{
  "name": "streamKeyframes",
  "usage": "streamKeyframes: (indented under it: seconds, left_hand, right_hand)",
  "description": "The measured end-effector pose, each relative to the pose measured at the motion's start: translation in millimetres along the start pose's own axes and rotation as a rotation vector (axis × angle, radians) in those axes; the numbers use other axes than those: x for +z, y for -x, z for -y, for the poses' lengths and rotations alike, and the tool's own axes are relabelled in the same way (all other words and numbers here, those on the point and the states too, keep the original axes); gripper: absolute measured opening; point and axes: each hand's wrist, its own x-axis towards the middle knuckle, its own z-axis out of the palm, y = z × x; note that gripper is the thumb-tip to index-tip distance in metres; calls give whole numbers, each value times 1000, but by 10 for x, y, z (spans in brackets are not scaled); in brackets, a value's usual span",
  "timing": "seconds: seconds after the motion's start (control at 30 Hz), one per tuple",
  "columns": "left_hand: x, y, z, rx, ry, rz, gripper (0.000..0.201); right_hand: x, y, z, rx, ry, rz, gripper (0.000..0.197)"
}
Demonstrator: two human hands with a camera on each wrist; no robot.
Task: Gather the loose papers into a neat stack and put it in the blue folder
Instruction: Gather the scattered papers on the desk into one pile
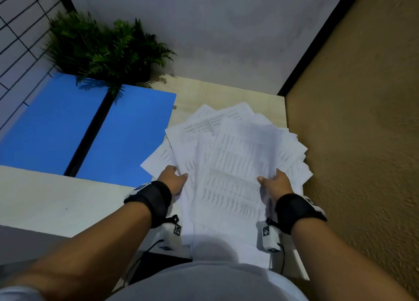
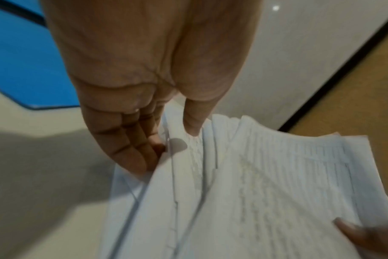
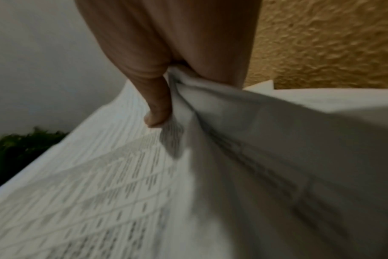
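A fanned, uneven bundle of printed white papers (image 1: 229,164) is held between both hands above the desk's right part. My left hand (image 1: 173,179) pinches the bundle's left edge, thumb on top and fingers (image 2: 131,150) beneath the sheets (image 2: 255,184). My right hand (image 1: 273,182) grips the right edge, its thumb (image 3: 157,108) pressed onto the top sheet (image 3: 100,184) and the other fingers hidden under the paper. The blue folder (image 1: 90,128) lies open and flat on the desk to the left, a black spine down its middle.
A green fern plant (image 1: 106,49) stands at the back behind the folder and overhangs it. A grey wall runs behind the pale desk (image 1: 56,201), a textured tan wall (image 1: 362,119) close on the right. A wire grid panel (image 1: 20,24) is at far left.
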Motion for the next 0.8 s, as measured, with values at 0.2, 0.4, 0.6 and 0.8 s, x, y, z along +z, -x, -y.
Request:
streamKeyframes:
  seconds: [0.2, 0.4, 0.6, 0.8]
  left_hand:
    - [63, -64, 15, 66, -44, -73, 17]
    - [27, -53, 39, 17, 279, -95, 31]
    - [106, 78, 97, -45, 362, 51, 31]
    - [175, 20, 182, 116, 293, -254, 44]
  right_hand:
    - [347, 84, 146, -3, 33, 165, 37]
    - [500, 236, 136, 5, -54, 81, 40]
    - [240, 76, 143, 15, 489, -286, 60]
    - [-14, -9, 26, 36, 181, -147, 23]
